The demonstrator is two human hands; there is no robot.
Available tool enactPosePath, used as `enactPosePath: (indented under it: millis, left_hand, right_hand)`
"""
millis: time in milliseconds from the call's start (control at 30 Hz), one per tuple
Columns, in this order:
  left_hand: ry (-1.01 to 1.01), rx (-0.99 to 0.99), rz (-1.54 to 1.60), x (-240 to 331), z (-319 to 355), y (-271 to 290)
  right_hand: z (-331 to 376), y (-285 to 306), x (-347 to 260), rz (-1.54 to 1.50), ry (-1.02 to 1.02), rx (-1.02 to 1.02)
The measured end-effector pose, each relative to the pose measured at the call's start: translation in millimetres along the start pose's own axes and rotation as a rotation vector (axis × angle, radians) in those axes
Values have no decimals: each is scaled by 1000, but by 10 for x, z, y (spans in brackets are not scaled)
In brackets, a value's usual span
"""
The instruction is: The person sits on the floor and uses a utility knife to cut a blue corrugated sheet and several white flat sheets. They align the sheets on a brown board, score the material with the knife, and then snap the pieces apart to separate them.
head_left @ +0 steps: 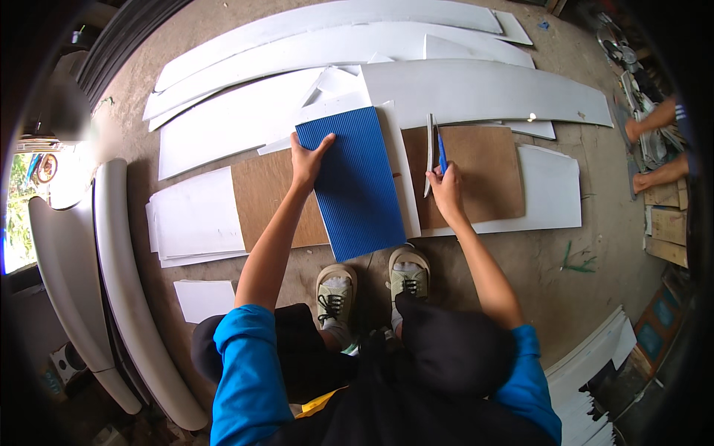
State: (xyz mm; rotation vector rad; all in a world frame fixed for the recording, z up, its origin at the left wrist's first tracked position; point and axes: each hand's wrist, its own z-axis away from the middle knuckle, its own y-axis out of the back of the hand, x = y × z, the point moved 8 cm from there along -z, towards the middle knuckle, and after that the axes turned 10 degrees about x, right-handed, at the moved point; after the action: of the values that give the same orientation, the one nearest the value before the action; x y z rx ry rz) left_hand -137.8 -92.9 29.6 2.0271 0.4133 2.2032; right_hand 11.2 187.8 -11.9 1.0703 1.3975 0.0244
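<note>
A blue corrugated sheet lies on a white sheet over a brown board on the floor. My left hand presses flat on the blue sheet's upper left part, fingers spread. My right hand grips a blue-handled knife, its tip pointing away from me, beside a narrow white strip just right of the white sheet's edge. I squat with both shoes at the near edge of the sheets.
Several long white curved panels lie on the concrete floor beyond. More white sheets are stacked at left, and a stack at lower right. Another person's bare feet rest at the far right near wooden pieces.
</note>
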Motion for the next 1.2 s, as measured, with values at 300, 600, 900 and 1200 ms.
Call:
enactPosePath:
  millis: [300,600,900,1200]
  left_hand:
    - [-132,181,-230,-169,-28,-179]
    - [-174,278,-553,-229,15,-85]
    - [-91,82,-207,-475,1110,475]
    - [-48,13,-255,-511,1237,421]
  right_hand:
    - [-120,-1,-42,257,-100,-39]
    - [-366,571,22,507,104,234]
    - [237,-263,-261,-258,-169,-226]
    - [328,-382,-397,-88,-50,-184]
